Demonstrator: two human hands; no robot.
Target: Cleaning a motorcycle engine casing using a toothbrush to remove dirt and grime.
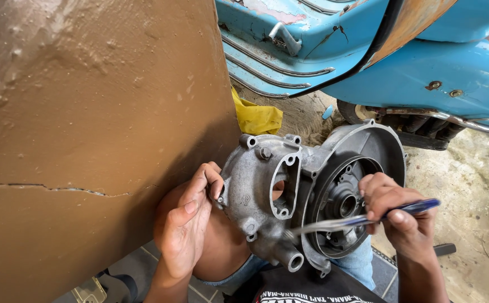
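Grey cast-aluminium engine casing (pixel 312 196) rests on our lap, our left hand (pixel 185 224) clamped on its left edge to steady it, while our right hand (pixel 393 210) grips a blue-handled screwdriver (pixel 362 220) against its rim.

A brown wall (pixel 87 112) closes off the whole left, leaving only a narrow gap beside the engine casing (pixel 312 196). The blue scooter body (pixel 368 50) blocks the far side, with a yellow rag (pixel 256 118) beneath it. Bare ground (pixel 469 179) on the right leaves open room.
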